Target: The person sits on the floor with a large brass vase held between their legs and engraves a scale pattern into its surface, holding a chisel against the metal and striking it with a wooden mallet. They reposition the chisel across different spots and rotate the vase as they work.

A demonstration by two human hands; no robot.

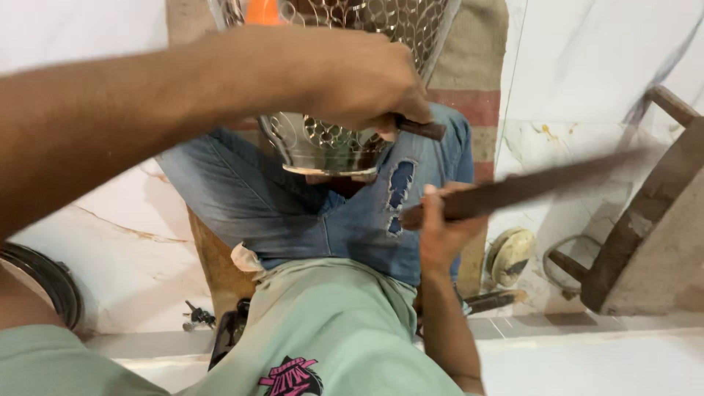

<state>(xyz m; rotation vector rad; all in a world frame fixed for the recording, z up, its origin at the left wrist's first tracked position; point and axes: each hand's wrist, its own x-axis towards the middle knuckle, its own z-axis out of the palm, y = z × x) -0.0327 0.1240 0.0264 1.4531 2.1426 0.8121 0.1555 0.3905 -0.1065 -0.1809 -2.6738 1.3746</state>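
Left hand [352, 77] grips tool on perforated steel vessel [330, 143]; right hand [440, 227] holds file [528, 187].

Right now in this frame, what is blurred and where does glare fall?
Head view: the long dark bar in the right hand is smeared by motion; the left hand and its short dark handle stay fairly sharp; bright glints sit on the perforated metal vessel; the white marble floor looks washed out.
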